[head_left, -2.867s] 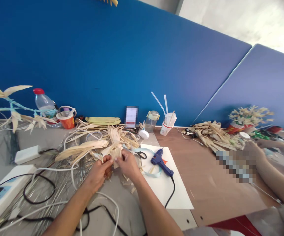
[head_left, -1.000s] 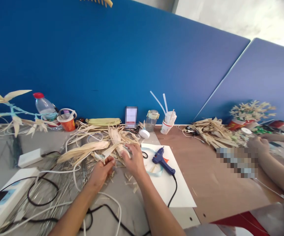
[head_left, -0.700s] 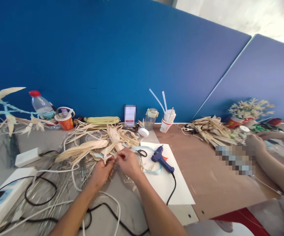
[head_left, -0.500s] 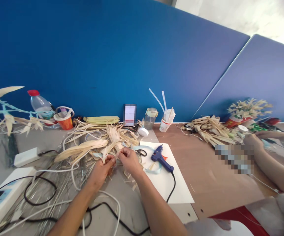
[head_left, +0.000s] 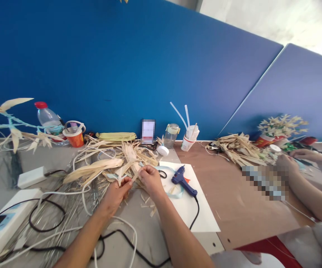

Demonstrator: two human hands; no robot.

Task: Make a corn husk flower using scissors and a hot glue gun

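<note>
A small pale strip of husk runs between my two hands, in front of a heap of dried corn husks. My left hand pinches its lower left end. Its upper right end is between the thumb and fingers of my right hand. To the right, a blue glue gun lies on a white sheet, beside a loop of light blue tape and black-handled scissors.
White and black cables and a power strip lie at the left, near thin wires. Along the back stand a bottle, a red cup, a phone, a jar and a white cup. Another person's hands work at the right.
My hands have moved slightly apart, and more of the strip shows between them. The view has shifted a little.
</note>
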